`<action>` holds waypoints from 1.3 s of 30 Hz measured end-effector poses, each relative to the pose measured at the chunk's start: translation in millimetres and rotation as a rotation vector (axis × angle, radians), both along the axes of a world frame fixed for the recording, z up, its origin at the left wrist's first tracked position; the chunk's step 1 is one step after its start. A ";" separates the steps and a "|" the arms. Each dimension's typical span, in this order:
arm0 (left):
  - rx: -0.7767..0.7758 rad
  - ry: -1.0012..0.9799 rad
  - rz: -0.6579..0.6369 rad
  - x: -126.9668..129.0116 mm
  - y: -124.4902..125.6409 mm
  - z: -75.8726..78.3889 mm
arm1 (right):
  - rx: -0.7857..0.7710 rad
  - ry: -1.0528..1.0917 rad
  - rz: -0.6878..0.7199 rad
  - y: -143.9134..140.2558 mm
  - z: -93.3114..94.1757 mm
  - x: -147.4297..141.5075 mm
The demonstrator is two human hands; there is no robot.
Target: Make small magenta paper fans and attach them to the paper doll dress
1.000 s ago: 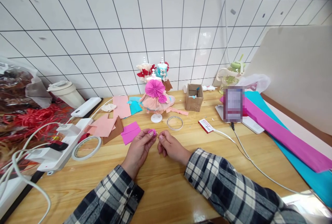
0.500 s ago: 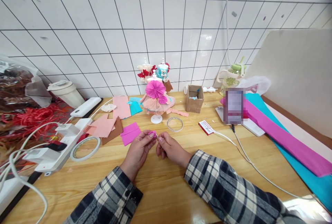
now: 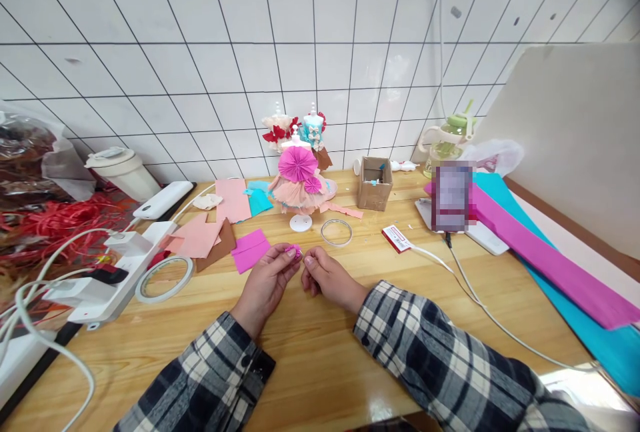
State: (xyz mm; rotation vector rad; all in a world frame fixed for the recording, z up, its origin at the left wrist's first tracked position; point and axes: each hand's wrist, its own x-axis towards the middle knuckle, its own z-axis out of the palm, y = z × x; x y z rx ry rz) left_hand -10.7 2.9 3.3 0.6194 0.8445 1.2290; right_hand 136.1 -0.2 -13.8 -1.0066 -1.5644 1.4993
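Between the thumb and fingers of my left hand (image 3: 266, 284) is a small crumpled piece of magenta paper (image 3: 295, 250). My right hand (image 3: 330, 277) is closed in a pinch right beside it, at the paper's edge. Something thin and dark seems to be in those fingers, too small to name. Just beyond my hands, a mini dress form (image 3: 299, 182) wears a peach paper skirt and magenta pleated fans. A folded magenta paper sheet (image 3: 250, 250) lies left of my left hand. A thin tape ring (image 3: 337, 233) lies in front of the dress form's round white base.
Peach paper (image 3: 193, 239) and a wider tape roll (image 3: 164, 279) lie left, near a power strip (image 3: 135, 265) with cables. A small cardboard box (image 3: 374, 185) stands behind. To the right are a phone (image 3: 451, 199), a white cable and long paper sheets (image 3: 550, 262).
The view has tilted slightly, so the table appears a little higher. My hands keep nearly the same pose around the magenta paper.
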 end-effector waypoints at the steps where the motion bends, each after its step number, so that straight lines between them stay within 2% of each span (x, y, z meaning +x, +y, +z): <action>1: 0.000 0.005 -0.002 0.1 0.0 0.0 | 0.005 -0.003 -0.002 0.0 0.0 0.2; 19: -0.009 0.039 -0.016 -0.6 1.6 -4.5 | -0.003 -0.031 -0.063 -1.3 2.6 1.5; 30: -0.021 0.042 -0.021 -0.6 1.2 -2.7 | -0.021 -0.034 -0.087 -0.1 -1.0 0.9; 39: -0.008 0.076 -0.011 0.6 0.5 -2.5 | -0.025 -0.082 -0.108 -1.7 3.5 1.4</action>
